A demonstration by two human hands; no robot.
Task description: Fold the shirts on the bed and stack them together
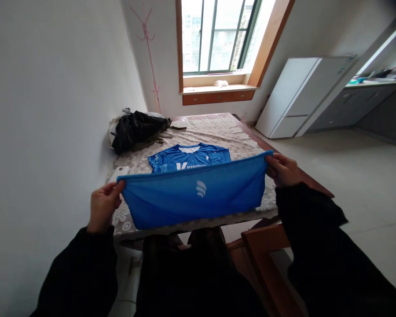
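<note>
A blue cloth (185, 200) with a white wing-like logo is stretched wide in front of me. My left hand (104, 202) pinches its upper left corner, and my right hand (283, 169) pinches the upper right one, a little higher. The lower edge hangs near the front of the table. Behind it, a blue short-sleeved T-shirt (193, 155) with white lettering lies flat, neckline away from me. The cloth hides the shirt's lower part, so I cannot tell whether the two are joined.
A patterned tablecloth (214, 130) covers the table. Toward the back left lies a black bag (138, 130); a white object (120, 172) sits near my left hand. A wooden chair (267, 240) stands close at front right. The wall (62, 97) borders the left side.
</note>
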